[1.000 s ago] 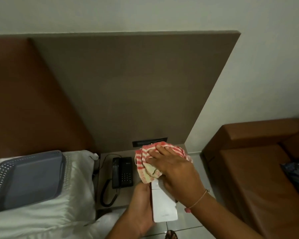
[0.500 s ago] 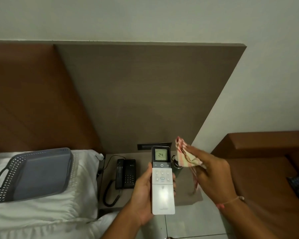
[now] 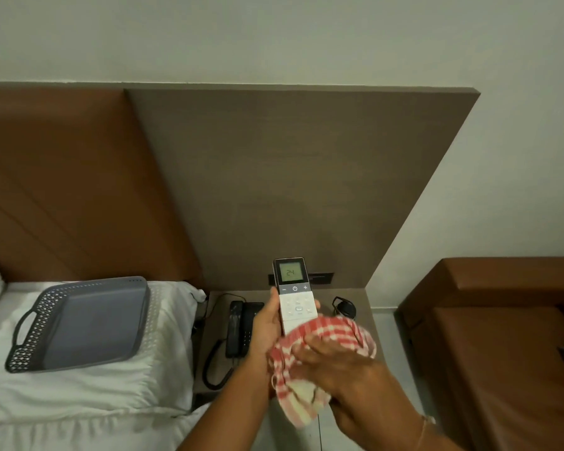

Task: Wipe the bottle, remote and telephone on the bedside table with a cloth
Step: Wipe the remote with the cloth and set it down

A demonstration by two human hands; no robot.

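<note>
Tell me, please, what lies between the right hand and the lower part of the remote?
In the head view, the red-and-white checked cloth lies between the right hand and the remote, covering its lower end.

A single head-worn camera looks forward and down, close over the bedside table point(image 3: 368, 315).

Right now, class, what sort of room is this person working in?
Probably a hotel bedroom: a padded headboard behind a white pillow, a corded telephone on the bedside table, and an air-conditioner remote being wiped.
</note>
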